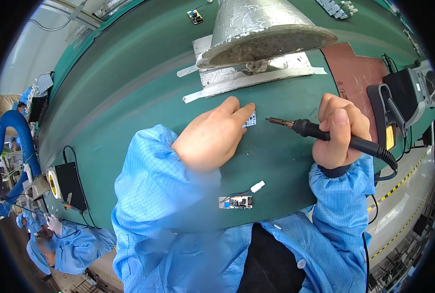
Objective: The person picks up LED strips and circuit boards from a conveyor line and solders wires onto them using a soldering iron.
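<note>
gripping slim black soldering iron (pixel 325 134)

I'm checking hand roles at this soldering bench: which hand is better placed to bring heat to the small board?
Right, probably. The right hand grips the soldering iron, its tip aimed at the small circuit board and just short of it. The left hand has fingertips pinning that board to the green mat.

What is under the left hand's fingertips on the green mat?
A small white circuit board lies on the green mat, pinned by the left hand. Only its right edge shows; the rest is covered by the fingers.
</note>
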A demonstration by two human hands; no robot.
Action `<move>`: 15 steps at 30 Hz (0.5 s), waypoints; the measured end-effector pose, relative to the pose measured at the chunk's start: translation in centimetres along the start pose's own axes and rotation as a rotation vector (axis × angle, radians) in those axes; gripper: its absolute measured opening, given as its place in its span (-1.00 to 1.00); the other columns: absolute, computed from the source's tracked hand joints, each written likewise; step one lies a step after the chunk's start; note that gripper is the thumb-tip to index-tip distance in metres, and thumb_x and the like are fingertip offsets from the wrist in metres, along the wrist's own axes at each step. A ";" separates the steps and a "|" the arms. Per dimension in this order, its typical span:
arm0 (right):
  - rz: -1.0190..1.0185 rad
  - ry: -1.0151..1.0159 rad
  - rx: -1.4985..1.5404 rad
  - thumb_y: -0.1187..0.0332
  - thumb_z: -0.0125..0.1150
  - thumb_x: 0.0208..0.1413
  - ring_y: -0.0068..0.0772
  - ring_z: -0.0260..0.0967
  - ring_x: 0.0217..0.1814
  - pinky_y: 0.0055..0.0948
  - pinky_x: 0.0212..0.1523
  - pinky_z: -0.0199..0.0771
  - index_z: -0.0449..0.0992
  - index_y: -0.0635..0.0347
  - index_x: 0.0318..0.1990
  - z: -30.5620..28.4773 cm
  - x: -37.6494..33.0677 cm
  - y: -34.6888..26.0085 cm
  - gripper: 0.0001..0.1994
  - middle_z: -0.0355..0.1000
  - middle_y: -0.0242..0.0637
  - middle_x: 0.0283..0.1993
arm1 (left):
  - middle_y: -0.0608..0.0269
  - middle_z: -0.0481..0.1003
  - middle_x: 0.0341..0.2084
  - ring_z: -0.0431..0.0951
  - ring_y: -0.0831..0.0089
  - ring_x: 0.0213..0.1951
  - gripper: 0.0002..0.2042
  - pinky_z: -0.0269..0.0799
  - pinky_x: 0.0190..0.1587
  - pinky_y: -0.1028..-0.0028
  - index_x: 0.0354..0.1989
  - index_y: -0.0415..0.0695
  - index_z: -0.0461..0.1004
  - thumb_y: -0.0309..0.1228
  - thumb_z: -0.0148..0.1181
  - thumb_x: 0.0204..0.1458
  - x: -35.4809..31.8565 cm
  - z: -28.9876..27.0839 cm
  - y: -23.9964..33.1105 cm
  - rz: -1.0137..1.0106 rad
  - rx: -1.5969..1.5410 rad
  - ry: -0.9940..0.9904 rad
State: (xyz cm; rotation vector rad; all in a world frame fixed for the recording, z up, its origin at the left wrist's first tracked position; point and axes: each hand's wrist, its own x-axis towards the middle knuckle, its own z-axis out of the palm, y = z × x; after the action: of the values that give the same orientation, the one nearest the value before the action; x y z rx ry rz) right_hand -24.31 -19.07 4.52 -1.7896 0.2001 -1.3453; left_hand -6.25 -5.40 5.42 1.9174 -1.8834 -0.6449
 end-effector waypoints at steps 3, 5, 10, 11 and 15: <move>-0.007 -0.011 0.008 0.52 -0.01 0.07 -0.48 -0.06 -0.79 -0.42 -0.74 -0.13 0.12 0.26 -0.68 0.4 -0.2 -0.2 -0.69 0.12 -0.31 -0.78 | -0.02 0.36 -0.29 0.45 -0.04 -0.29 -0.61 0.40 -0.24 0.19 0.07 -0.29 0.35 -0.56 0.12 0.01 0.2 0.4 0.4 -0.025 0.008 0.026; -0.021 -0.022 0.040 0.53 -0.01 0.07 -0.47 -0.07 -0.79 -0.42 -0.74 -0.15 0.11 0.25 -0.68 0.7 -0.1 -0.2 -0.69 0.10 -0.32 -0.78 | -0.02 0.36 -0.30 0.45 -0.05 -0.30 -0.61 0.40 -0.25 0.18 0.07 -0.28 0.36 -0.56 0.12 0.01 0.2 0.5 0.7 -0.038 0.020 0.033; -0.067 -0.078 0.011 0.55 0.01 0.05 -0.46 -0.14 -0.78 -0.41 -0.73 -0.19 0.05 0.24 -0.67 0.8 -0.5 0.4 -0.68 0.00 -0.35 -0.75 | -0.03 0.37 -0.31 0.45 -0.06 -0.32 -0.60 0.40 -0.27 0.16 0.07 -0.27 0.36 -0.57 0.12 0.00 0.3 0.9 0.8 -0.055 0.074 0.058; -0.077 -0.082 -0.010 0.55 0.01 0.05 -0.46 -0.15 -0.78 -0.41 -0.73 -0.20 0.05 0.24 -0.67 0.8 -0.5 0.5 -0.67 -0.01 -0.36 -0.75 | -0.03 0.37 -0.31 0.45 -0.06 -0.32 -0.60 0.40 -0.27 0.16 0.07 -0.26 0.36 -0.57 0.12 -0.01 0.3 0.9 0.9 -0.059 0.073 0.054; -0.072 -0.075 -0.006 0.56 0.01 0.05 -0.46 -0.15 -0.78 -0.41 -0.73 -0.21 0.05 0.24 -0.67 0.8 -0.5 0.7 -0.67 -0.02 -0.36 -0.75 | -0.03 0.37 -0.32 0.45 -0.06 -0.32 -0.60 0.40 -0.27 0.16 0.08 -0.26 0.36 -0.57 0.12 -0.01 0.3 0.8 1.0 -0.066 0.072 0.048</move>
State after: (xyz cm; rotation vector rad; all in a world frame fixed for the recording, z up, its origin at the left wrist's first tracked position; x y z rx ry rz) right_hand -23.59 -18.79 3.69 -1.8648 0.1002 -1.3258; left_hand -7.49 -5.75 5.33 2.0285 -1.8439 -0.5523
